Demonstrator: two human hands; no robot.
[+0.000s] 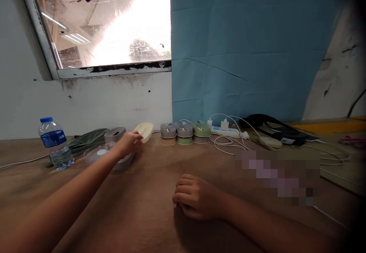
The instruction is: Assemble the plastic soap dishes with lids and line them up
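My left hand [130, 145] reaches out over the left side of the table, its fingers pinching the edge of a pale yellow lid [145, 131]. The lid is tilted in the air near the wall. Under that forearm sit a clear plastic container [94, 154] and a grey box [126, 163], both partly covered. Just behind stands a grey piece with a dark oval slot [114, 132]. My right hand [196, 197] rests on the tabletop, fingers curled in, with nothing visible in them.
Small lidded boxes [185, 131] in grey and green stand stacked by the wall. A water bottle [58, 146] and green cloth pouch [88, 141] are at left. To the right lie a power strip [225, 131], white cables, a round cream disc [270, 142], a black headset [274, 129] and a blurred-out patch.
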